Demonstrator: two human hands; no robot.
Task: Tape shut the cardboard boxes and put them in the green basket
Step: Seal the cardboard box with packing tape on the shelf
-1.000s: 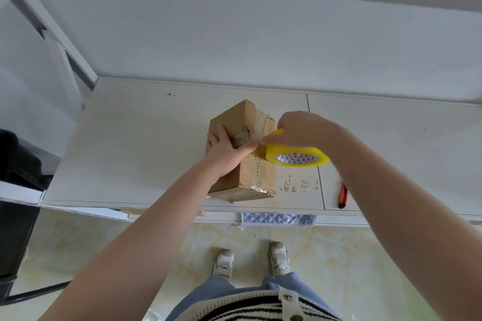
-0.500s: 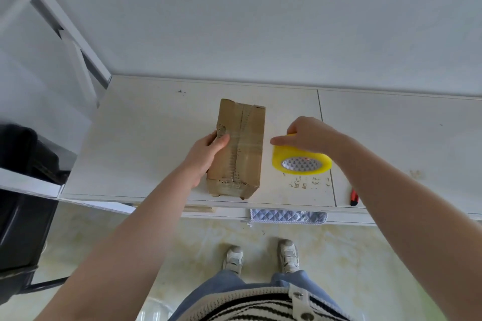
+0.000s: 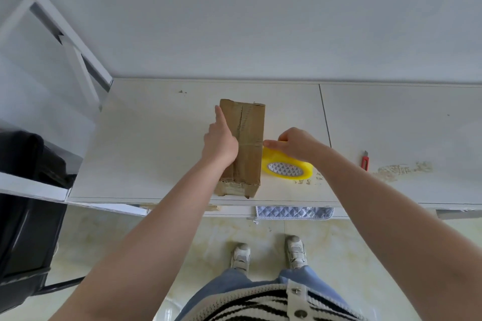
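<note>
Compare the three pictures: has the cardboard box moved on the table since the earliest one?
Yes. The cardboard box was tipped up on an edge; now it lies flat, long side parallel to the table seam, left hand on top.

No writing, label, brand, number or sign can be read anywhere. The core of the tape roll (image 3: 286,169) carries a repeating pattern of small dark marks on white, too small and blurred to make out as letters. The cardboard box (image 3: 249,138) shows only bare brown board and tape, with no print on the faces in view.
</note>
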